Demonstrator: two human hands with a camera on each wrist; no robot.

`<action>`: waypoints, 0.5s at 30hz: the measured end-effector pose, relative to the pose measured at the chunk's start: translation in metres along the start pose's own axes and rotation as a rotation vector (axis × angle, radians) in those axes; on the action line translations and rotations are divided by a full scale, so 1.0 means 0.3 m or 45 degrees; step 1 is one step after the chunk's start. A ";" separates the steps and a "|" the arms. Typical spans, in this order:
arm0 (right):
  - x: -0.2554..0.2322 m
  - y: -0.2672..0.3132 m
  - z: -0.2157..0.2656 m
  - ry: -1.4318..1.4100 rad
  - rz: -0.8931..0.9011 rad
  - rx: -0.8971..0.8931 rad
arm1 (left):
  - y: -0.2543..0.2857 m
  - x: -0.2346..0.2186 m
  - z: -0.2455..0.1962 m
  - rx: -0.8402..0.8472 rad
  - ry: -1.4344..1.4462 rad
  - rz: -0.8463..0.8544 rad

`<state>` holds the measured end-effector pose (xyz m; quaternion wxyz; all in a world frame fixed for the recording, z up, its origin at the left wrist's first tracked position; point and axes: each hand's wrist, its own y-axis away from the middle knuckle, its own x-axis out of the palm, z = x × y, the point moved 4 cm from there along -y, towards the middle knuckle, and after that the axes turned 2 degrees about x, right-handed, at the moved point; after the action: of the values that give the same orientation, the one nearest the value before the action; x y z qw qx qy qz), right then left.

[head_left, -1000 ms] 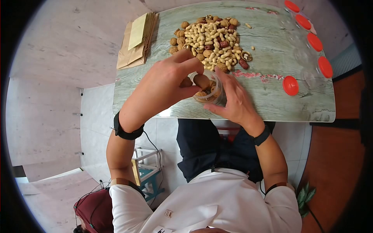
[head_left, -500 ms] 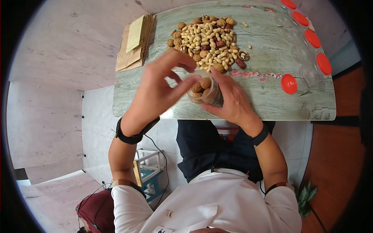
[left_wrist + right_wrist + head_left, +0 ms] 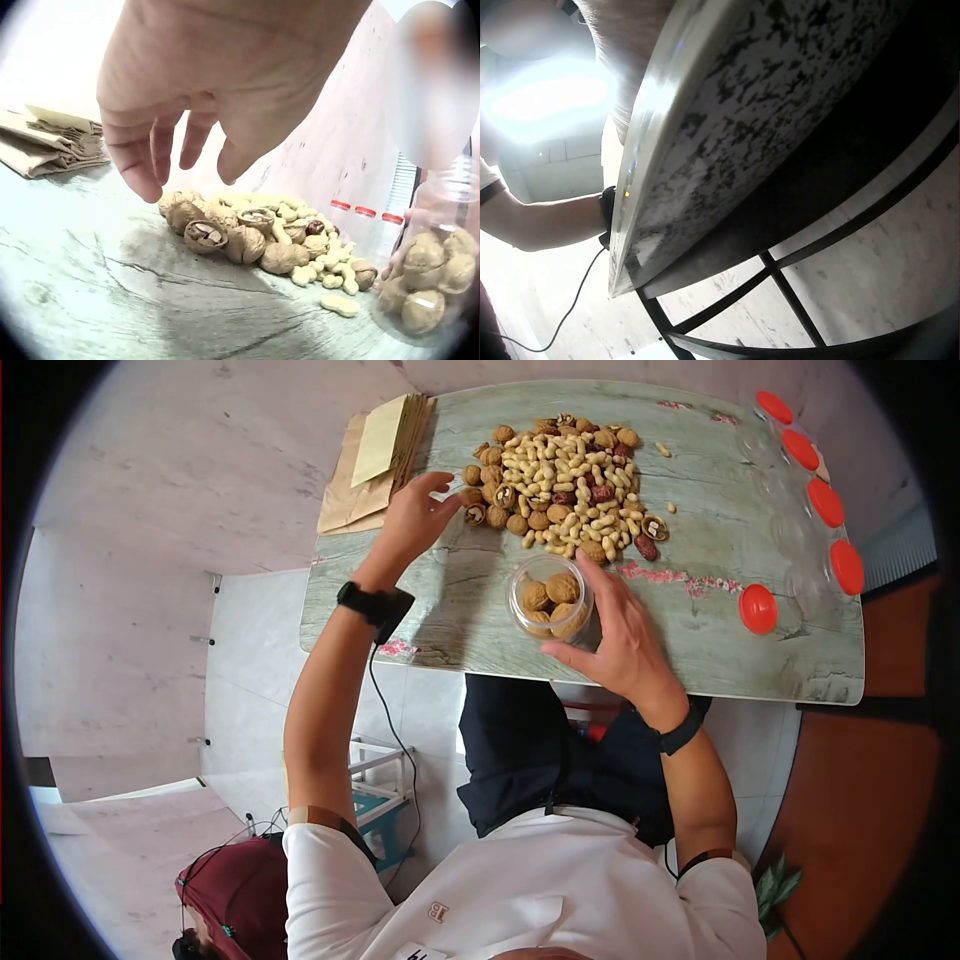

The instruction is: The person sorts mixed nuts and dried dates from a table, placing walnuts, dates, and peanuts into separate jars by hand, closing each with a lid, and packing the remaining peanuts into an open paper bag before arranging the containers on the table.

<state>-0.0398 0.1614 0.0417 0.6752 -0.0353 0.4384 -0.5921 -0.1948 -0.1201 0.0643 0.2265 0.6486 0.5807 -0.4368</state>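
Note:
A clear plastic jar stands near the table's front edge with several whole walnuts inside. My right hand holds the jar from its right side, thumb at the near side and fingers at the far side. Reaching to the left edge of the nut pile, my left hand has its fingers loosely bent and nothing between them. In the left wrist view its fingertips hang just above walnuts, close to a cracked walnut. The pile also has peanuts and red dates.
Brown paper bags lie at the table's back left, a pale yellow one on top. Several clear jars with red lids line the right side. One red lid sits nearer. A person in dark red is at the lower left.
My left hand let go of a walnut in the jar, then moved left and away to the walnuts at the pile's edge. The right hand stays at the jar.

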 end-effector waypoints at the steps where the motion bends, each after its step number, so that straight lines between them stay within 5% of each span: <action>1: 0.001 0.000 -0.001 0.002 -0.002 0.005 | -0.023 0.014 -0.002 -0.020 -0.043 0.019; 15: 0.000 0.002 -0.007 0.008 0.016 0.031 | -0.112 0.102 -0.005 0.102 -0.099 0.166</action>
<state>-0.0406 0.1625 0.0399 0.6779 -0.0226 0.4334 -0.5934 -0.2281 -0.0944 0.0470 0.2506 0.6763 0.5100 -0.4688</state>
